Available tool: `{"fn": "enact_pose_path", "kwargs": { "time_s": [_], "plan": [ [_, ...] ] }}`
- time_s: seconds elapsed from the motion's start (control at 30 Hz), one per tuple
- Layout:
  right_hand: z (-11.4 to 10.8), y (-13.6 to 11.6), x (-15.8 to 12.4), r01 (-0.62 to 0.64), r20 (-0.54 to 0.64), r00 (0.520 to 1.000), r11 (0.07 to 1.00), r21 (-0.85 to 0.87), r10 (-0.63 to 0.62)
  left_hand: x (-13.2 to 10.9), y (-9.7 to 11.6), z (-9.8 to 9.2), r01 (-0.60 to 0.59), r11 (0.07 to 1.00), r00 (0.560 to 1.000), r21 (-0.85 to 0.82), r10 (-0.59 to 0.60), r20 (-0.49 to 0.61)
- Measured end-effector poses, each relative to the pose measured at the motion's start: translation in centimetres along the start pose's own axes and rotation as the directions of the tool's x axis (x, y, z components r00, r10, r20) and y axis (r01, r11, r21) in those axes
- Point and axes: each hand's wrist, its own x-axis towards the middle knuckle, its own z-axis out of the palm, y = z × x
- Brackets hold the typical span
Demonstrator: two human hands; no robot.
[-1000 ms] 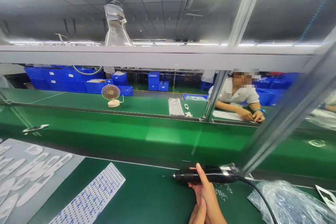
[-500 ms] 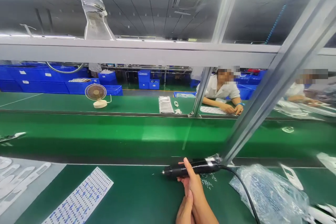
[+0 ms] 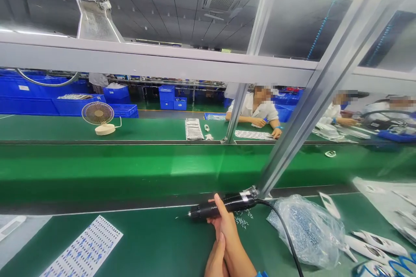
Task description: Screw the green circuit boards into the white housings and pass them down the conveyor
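Note:
A black electric screwdriver (image 3: pixel 232 205) lies sideways, its tip to the left and its cord running off to the right. My right hand (image 3: pixel 223 220) is closed around its body, thumb over the top. Against that wrist my left hand (image 3: pixel 215 257) is clasped, its thumb along the heel of the right hand and its other fingers mostly hidden. Small loose screws (image 3: pixel 241 220) are scattered on the green bench (image 3: pixel 156 242) just behind the screwdriver. To the right sits a clear plastic bag (image 3: pixel 302 229) full of small metal pieces.
A white sheet with blue marks (image 3: pixel 84 249) lies at left. White plastic housings (image 3: pixel 373 244) rest at right. A metal post (image 3: pixel 292 138) rises behind the screwdriver, beside a green conveyor belt (image 3: pixel 130 164). Across it are a small fan (image 3: pixel 99 117) and a co-worker (image 3: pixel 256 110).
The view has swung to the right, so more housings show at right. Both hands keep their hold, and the screwdriver stays in much the same pose.

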Motion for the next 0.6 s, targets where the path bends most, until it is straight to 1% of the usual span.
{"fn": "enact_pose_path", "kwargs": {
  "time_s": [0.27, 0.6],
  "plan": [
    [-0.39, 0.06, 0.16, -0.011, 0.010, 1.000, 1.000, -0.028, 0.011, -0.05, 0.34, 0.24, -0.019, 1.000, 0.998, 0.007, 0.020, -0.061],
    [-0.12, -0.12, 0.00, -0.004, 0.002, 1.000, 1.000, -0.021, 0.004, -0.46, 0.14, 0.60, -0.013, 1.000, 0.997, 0.016, 0.014, -0.071]
  ]
}}
